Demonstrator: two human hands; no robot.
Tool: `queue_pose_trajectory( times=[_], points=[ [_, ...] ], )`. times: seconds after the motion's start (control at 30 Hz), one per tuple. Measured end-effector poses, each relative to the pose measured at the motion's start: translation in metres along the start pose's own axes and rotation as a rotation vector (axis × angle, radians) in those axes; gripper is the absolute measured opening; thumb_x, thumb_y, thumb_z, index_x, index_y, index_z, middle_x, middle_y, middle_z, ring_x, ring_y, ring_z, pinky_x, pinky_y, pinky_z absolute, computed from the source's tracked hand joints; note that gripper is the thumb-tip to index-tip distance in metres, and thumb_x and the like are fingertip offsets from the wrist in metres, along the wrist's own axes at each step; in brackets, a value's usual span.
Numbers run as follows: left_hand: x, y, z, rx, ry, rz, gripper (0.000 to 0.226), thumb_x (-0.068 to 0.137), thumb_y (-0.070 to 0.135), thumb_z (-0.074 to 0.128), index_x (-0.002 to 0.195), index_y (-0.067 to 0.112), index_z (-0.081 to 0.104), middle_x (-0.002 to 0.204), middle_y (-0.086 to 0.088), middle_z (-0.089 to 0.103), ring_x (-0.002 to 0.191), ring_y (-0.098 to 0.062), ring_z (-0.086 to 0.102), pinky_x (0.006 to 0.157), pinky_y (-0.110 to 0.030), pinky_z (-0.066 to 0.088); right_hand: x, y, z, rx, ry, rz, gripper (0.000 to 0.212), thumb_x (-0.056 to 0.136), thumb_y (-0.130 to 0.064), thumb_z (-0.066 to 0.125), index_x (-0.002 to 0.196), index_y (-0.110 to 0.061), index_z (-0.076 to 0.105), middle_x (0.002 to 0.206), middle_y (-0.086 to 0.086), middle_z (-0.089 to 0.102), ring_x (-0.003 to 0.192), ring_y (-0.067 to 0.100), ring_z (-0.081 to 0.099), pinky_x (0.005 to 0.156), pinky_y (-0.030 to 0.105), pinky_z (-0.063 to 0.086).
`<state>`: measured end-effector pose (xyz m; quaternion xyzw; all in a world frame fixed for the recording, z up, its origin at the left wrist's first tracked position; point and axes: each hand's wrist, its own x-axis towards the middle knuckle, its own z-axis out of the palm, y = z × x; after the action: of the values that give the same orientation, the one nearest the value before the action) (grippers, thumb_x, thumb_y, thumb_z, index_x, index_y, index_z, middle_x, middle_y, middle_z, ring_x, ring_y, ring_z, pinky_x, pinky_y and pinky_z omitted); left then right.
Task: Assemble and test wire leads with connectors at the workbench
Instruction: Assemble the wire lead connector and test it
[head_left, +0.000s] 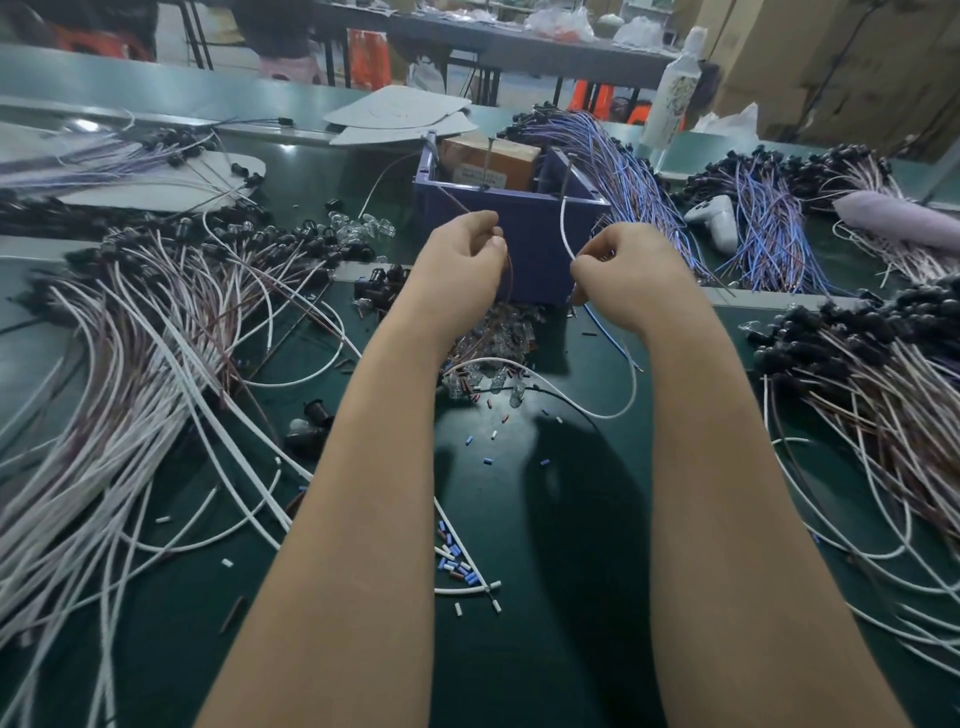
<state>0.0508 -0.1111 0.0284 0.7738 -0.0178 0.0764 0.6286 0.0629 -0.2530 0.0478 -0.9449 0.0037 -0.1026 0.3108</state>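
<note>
- left hand (465, 249): fingers curled in, thumb and forefinger pinching a thin brown wire (511, 283) that droops just right of the fingertips
- blue box (530, 234) sits right behind both hands; the label (478, 175) inside is too blurry to read
- right hand (628, 270): fingers curled, pinching a white wire (563, 228) that arcs up from its fingertips

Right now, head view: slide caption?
Left hand pinches a brown wire, right hand a white wire, before a blue bin.
</note>
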Motion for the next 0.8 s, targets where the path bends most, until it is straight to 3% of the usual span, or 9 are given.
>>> queue_pose_trajectory(
  times=[0.2,0.33,0.4,0.53,0.6,0.8],
  points=[
    [-0.001,0.007,0.016,0.433,0.044,0.046,0.050,0.101,0.023,0.035,0.148,0.007,0.024,0.151,-0.010,0.032,0.135,-0.031,0.034,0.112,-0.039,0.028,-0.001,-0.004,0.002,-0.024,-0.047,-0.014,0.021,0.087,-0.017,0.049,0.097,-0.012,0.067,0.092,0.007,0.069,0.086,0.020,0.057,0.071,0.025,0.038],
    [-0.004,0.010,0.031,0.356,0.069,0.038,0.043,0.102,0.017,0.035,0.140,-0.003,0.031,0.149,-0.016,0.030,0.134,-0.029,0.034,0.097,-0.022,0.022,-0.002,-0.004,0.002,-0.030,-0.060,-0.023,0.022,0.084,-0.015,0.049,0.091,-0.009,0.068,0.086,0.007,0.066,0.078,0.021,0.054,0.069,0.025,0.037],
    [-0.004,0.008,0.034,0.334,0.059,0.027,0.041,0.101,0.016,0.034,0.137,-0.003,0.034,0.144,-0.017,0.037,0.131,-0.028,0.037,0.093,-0.022,0.023,-0.003,-0.004,0.002,-0.029,-0.062,-0.021,0.021,0.085,-0.015,0.049,0.092,-0.008,0.068,0.088,0.007,0.065,0.080,0.021,0.054,0.069,0.025,0.036],
    [-0.004,0.003,0.033,0.403,0.030,-0.006,0.044,0.102,0.018,0.033,0.143,0.004,0.033,0.148,-0.015,0.034,0.136,-0.032,0.031,0.111,-0.034,0.025,-0.002,-0.004,0.003,-0.014,-0.055,-0.009,0.019,0.086,-0.017,0.050,0.095,-0.012,0.066,0.094,0.007,0.066,0.088,0.022,0.056,0.072,0.025,0.036],
    [-0.003,0.001,0.031,0.453,0.032,-0.019,0.041,0.102,0.020,0.032,0.142,0.012,0.039,0.150,-0.013,0.030,0.137,-0.033,0.026,0.113,-0.037,0.023,-0.002,-0.004,0.003,-0.018,-0.053,-0.008,0.017,0.087,-0.017,0.050,0.095,-0.014,0.064,0.094,0.006,0.066,0.086,0.021,0.054,0.071,0.025,0.035],
    [-0.004,-0.006,0.034,0.548,-0.175,-0.080,0.033,0.097,0.017,0.035,0.120,0.015,0.059,0.118,-0.015,0.061,0.111,-0.038,0.055,0.096,-0.044,0.046,-0.003,-0.004,0.003,-0.006,-0.064,-0.023,0.018,0.087,-0.013,0.047,0.095,-0.016,0.064,0.093,0.008,0.069,0.078,0.020,0.051,0.069,0.027,0.040]
  ],
)
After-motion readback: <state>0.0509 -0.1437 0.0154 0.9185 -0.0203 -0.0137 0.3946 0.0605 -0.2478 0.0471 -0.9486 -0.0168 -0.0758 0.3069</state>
